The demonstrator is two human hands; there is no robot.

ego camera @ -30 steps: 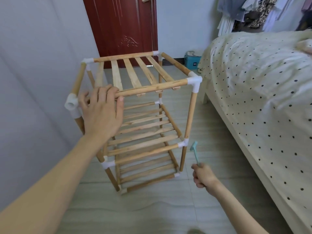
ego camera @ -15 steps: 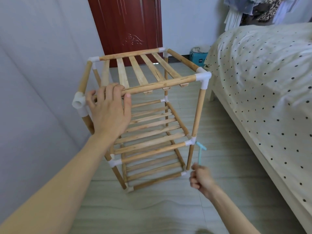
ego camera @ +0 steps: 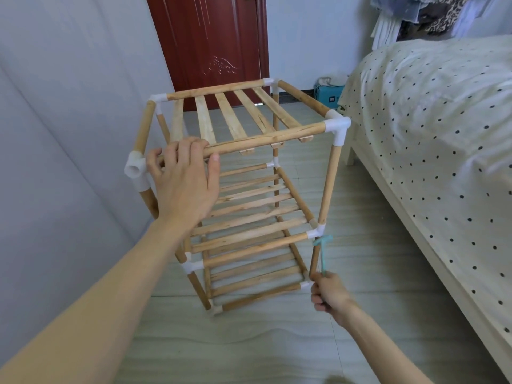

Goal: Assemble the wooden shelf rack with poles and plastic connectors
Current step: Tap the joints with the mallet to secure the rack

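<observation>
Rack [ego camera: 243, 195] upright on floor between wall and bed, left hand [ego camera: 184, 176] curled over its top front pole near the open-ended corner connector [ego camera: 135, 167], right hand [ego camera: 328, 293] low, gripping a small hammer [ego camera: 322, 252] beside the middle-shelf joint.

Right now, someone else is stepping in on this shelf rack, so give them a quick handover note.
Left hand: fingers curled over the top front pole, steadying the shelf rack.
Right hand: grips a small teal hammer, its head beside the right front middle connector.
Done: three slatted tiers stand upright on the floor, poles joined by white connectors.
Left: the front left top connector shows an open socket; probably tap joints tight.
</observation>
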